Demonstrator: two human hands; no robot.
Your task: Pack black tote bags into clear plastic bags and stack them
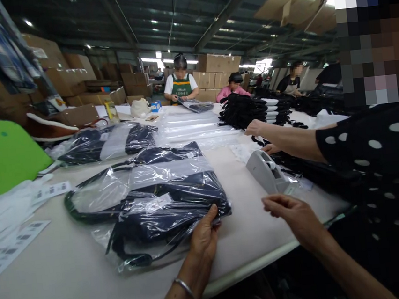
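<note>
A dark garment in a clear plastic bag [168, 194] lies on the pale table, with a light band across it and a small white label on top. My left hand [205, 233] grips the bag's near right corner, thumb on top and fingers beneath. To the right, my right hand [290, 211] hovers above the table close to a grey tape dispenser [263, 169]. Its fingers are bent together at the tips; whatever they hold, if anything, is too small to make out.
Another bagged garment [110, 141] lies behind. Barcode label strips [16, 247] rest at left near a green board [5, 154]. A person in a polka-dot sleeve [372, 147] reaches in from the right, beside black stacked garments [248, 109]. Other people work farther back.
</note>
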